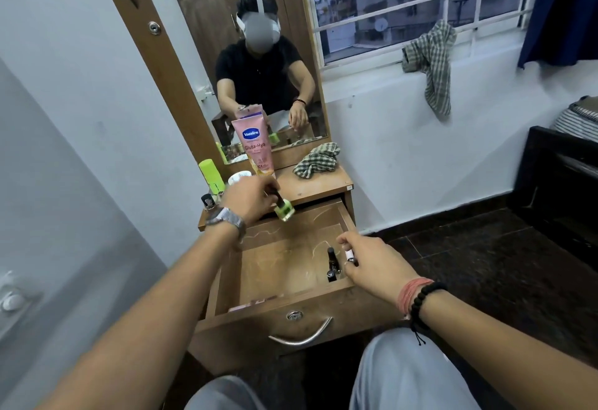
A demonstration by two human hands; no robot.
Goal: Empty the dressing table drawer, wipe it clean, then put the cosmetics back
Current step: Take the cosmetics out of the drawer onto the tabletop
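On the tabletop's left end, a lime-green container (212, 174), a small dark-capped bottle (208, 201) and a white jar (238, 178), with a pink Vaseline tube (256, 146) standing against the mirror (246, 37). Just right of these, left hand (250, 199) pinching a green nail-polish bottle (284, 211) by its dark cap, held tilted over the back edge of the open drawer (291, 304). Risk here: thin cap grip, so a slip could drop the glass onto the drawer floor. Further right, a checked cloth (318, 160) bunched on the tabletop. In the drawer's right front corner, a dark tube (332, 264) lying beside the wall; right hand (372, 262) curled around a small white-and-dark stick (350, 256). Could knock the dark tube while setting down.
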